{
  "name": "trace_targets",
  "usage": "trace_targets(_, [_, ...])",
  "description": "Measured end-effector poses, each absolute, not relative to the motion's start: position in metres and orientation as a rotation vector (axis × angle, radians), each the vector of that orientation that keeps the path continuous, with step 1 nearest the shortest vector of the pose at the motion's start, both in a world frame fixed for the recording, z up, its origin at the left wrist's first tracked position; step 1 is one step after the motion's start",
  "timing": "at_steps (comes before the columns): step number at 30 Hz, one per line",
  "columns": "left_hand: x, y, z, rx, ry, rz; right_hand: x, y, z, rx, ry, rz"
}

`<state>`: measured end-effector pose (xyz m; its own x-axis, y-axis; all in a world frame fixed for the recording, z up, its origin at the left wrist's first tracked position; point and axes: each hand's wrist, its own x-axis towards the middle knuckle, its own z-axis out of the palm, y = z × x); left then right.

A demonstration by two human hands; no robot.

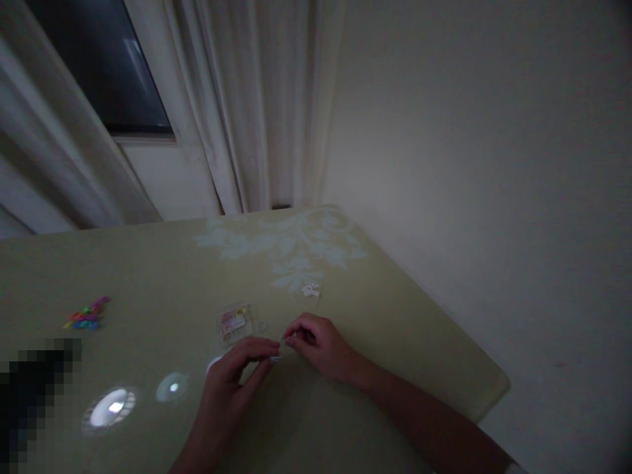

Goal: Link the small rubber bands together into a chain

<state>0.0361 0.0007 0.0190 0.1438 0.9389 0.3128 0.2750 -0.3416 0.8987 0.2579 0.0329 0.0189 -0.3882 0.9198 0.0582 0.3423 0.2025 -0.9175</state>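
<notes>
Low over the table (pixel 345 316), my left hand (pixel 237 372) pinches a small whitish piece (pixel 275 359) between thumb and fingertips; its kind is too small to make out. Close to its right, my right hand (pixel 320 345) is closed in a pinch, its fingertips almost meeting the left ones. Whatever those right fingers hold is too tiny to name. Just beyond my left hand lies a clear plastic box (pixel 234 322) with compartments, containing several pink and yellow rings. A small pale ring (pixel 262 326) rests beside the box.
Several small white pieces (pixel 311 290) lie beyond my right hand. A pile of bright coloured pieces (pixel 87 316) sits at the left. Light glares off the tabletop near a round shape (pixel 112 409). A wall (pixel 494 197) borders the table's right side; curtains (pixel 247 105) hang behind.
</notes>
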Motion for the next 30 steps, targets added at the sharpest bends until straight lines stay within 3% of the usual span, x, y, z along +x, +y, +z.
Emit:
trace_targets(3, [0.034,-0.001,0.019,1.666,1.247,1.207,0.263,0.038,0.015,-1.229,-2.070,0.852])
trace_targets(14, [0.037,0.002,0.016,1.621,1.267,1.234,0.257,0.036,0.013,-1.298,-2.538,0.471])
trace_targets(23, [0.036,0.004,0.018,1.716,1.140,1.297,0.259,0.025,0.032,-0.931,-1.877,1.254])
trace_targets(30, [0.038,0.003,0.019,1.731,1.113,1.284,0.256,0.027,0.034,-0.964,-1.716,1.351])
